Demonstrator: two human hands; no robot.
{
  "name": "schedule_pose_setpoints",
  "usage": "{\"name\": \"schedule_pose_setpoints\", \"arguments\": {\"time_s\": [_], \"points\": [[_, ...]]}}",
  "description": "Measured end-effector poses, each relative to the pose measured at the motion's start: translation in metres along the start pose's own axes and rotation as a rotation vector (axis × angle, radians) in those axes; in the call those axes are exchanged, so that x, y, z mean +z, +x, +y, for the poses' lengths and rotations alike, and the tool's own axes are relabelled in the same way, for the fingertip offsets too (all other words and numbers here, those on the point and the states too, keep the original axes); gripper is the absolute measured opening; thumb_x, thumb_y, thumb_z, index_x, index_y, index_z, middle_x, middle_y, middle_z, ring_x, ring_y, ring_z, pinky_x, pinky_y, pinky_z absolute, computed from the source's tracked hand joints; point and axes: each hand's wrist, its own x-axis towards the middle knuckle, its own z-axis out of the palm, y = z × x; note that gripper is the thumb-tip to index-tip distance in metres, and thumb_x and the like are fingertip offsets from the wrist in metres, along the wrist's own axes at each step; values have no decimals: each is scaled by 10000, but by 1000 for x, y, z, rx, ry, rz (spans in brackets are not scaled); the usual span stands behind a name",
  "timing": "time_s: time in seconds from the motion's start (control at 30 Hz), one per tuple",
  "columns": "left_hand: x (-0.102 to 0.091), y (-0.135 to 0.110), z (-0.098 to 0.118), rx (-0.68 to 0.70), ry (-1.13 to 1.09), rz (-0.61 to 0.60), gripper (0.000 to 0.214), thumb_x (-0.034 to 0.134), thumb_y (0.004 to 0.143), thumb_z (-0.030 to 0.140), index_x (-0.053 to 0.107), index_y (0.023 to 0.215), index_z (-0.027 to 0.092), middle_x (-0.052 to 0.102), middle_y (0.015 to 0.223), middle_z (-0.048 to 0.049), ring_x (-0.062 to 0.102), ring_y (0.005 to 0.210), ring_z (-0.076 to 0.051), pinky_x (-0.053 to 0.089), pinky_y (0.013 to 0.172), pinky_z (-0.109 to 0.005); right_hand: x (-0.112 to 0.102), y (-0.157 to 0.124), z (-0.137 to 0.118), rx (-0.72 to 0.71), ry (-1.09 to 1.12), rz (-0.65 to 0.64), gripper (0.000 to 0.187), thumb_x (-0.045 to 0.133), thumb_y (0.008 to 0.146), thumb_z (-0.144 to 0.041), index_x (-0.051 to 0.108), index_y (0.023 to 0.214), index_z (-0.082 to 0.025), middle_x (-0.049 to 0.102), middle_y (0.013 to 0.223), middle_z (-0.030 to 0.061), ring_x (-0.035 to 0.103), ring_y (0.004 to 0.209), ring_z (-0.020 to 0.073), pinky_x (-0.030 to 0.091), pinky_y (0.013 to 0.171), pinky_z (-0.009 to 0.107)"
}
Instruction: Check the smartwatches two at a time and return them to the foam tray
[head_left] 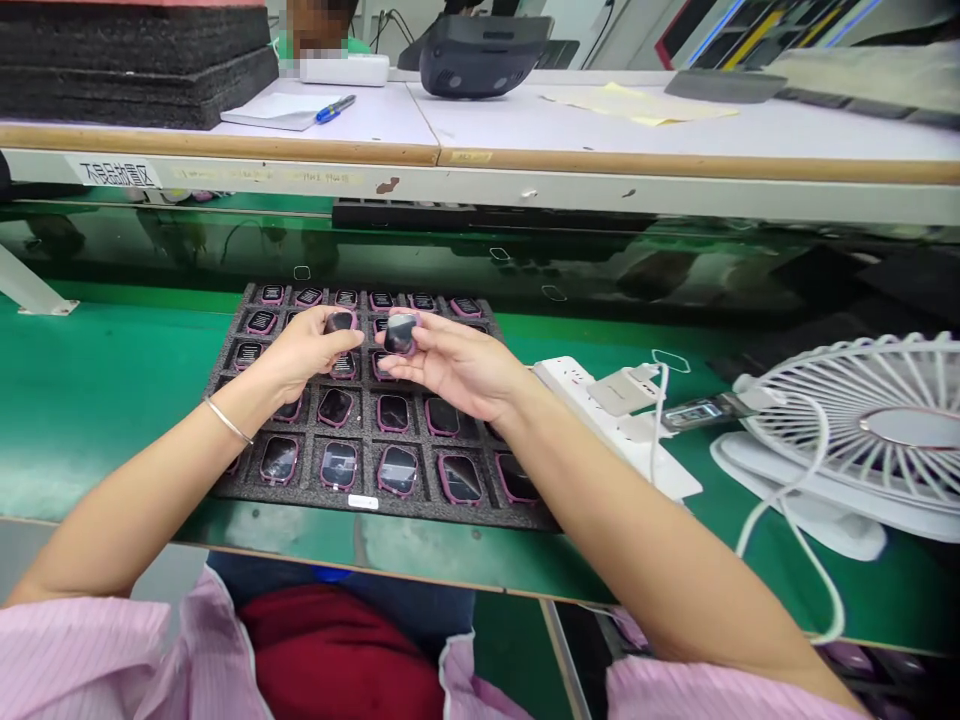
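Note:
Between the thumb and fingers of my right hand [457, 362] is a smartwatch case [400, 333] with a dark, glossy screen, raised above the tray. My left hand [311, 348] pinches another smartwatch case [341, 321], partly covered by the fingers. Under both hands lies a dark grey foam tray [300, 500] split into square pockets. Several purple-rimmed watch cases [339, 466] sit in the pockets. In the back rows some screens show pale text; the front ones look dark. My hands hide part of the middle rows.
Right of the tray are a white power strip [559, 375] with a plugged-in charger [624, 390], a looping white cable [821, 470] and a white fan [847, 455]. A shelf [495, 150] crosses behind, bearing black foam [135, 85], a blue pen [335, 109] and a dark device [484, 60]. Beyond it sits a person [360, 46].

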Motion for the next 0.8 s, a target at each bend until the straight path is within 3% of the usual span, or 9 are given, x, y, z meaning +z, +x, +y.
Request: {"name": "schedule_pose_setpoints", "arguments": {"time_s": [0.17, 0.37, 0.63, 0.8], "points": [[-2, -4, -18, 127, 106, 64, 244, 629, 763, 143, 585, 1003, 149, 482, 687, 59, 417, 508, -66, 339, 495, -210, 15, 3, 16, 20, 52, -72, 370, 751, 836, -218, 602, 1174, -237, 742, 971, 13, 764, 856, 185, 594, 911, 375], [-2, -11, -37, 317, 341, 125, 334, 606, 746, 175, 589, 1079, 158, 611, 898, -18, 573, 838, -163, 453, 761, -277, 13, -7, 29, 9, 59, -115, 555, 871, 728, -330, 599, 1206, -259, 736, 1022, 12, 767, 862, 204, 601, 899, 383], [-2, -24, -38, 397, 466, 155, 413, 607, 785, 233, 534, 1191, 211, 646, 972, -18, 589, 778, -160, 463, 726, -283, 12, -14, 32, 4, 34, -195, 598, 822, 780, -407, 570, 1293, -235, 737, 863, 11, 743, 785, 176, 583, 753, 313], [1, -28, -37, 381, 495, 181, 379, 607, 797, 246, 553, 1171, 207, 663, 947, -24, 584, 713, -154, 454, 630, -265, 10, -11, 34, 6, 64, -198, 601, 832, 773, -386, 579, 1295, -228, 740, 873, 13, 733, 794, 166, 566, 781, 308]]}}
